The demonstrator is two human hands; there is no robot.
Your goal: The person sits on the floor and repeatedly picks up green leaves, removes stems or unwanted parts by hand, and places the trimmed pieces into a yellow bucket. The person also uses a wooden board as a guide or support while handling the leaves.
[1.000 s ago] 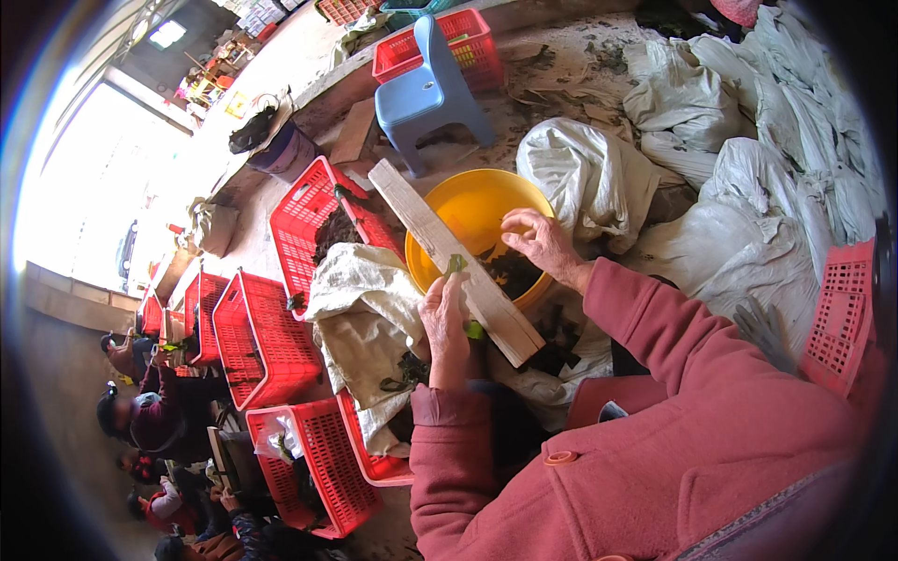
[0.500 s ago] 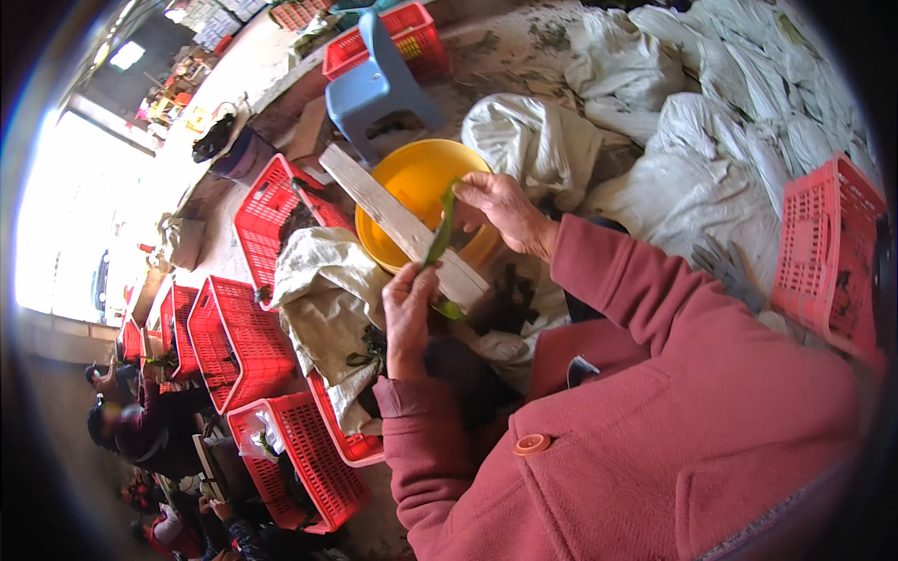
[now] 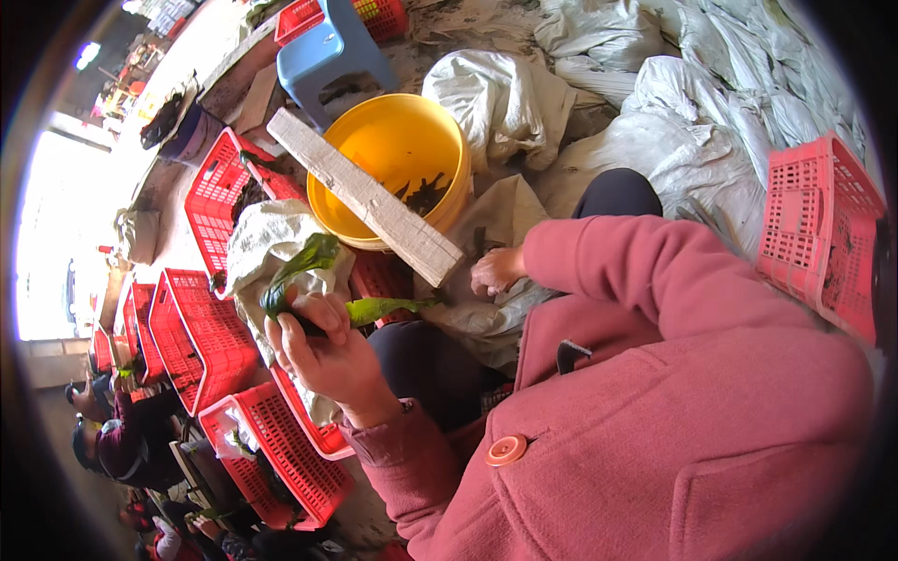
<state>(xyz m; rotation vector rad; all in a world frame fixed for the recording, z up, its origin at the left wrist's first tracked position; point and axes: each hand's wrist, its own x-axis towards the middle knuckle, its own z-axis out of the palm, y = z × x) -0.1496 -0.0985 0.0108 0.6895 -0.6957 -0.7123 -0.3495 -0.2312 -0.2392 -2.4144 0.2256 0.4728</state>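
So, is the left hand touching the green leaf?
Touching: the head view shows the left hand with its fingers curled around the green leaf.

Littered floor [image 3: 458,28], yellow tub [image 3: 402,122], red plastic crates [image 3: 299,439], blue chair [image 3: 315,54], pale sacks [image 3: 673,150]

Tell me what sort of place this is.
Probably a storage or work shed: there are red plastic crates, heaped white sacks, and a yellow tub with a wooden plank laid across it.
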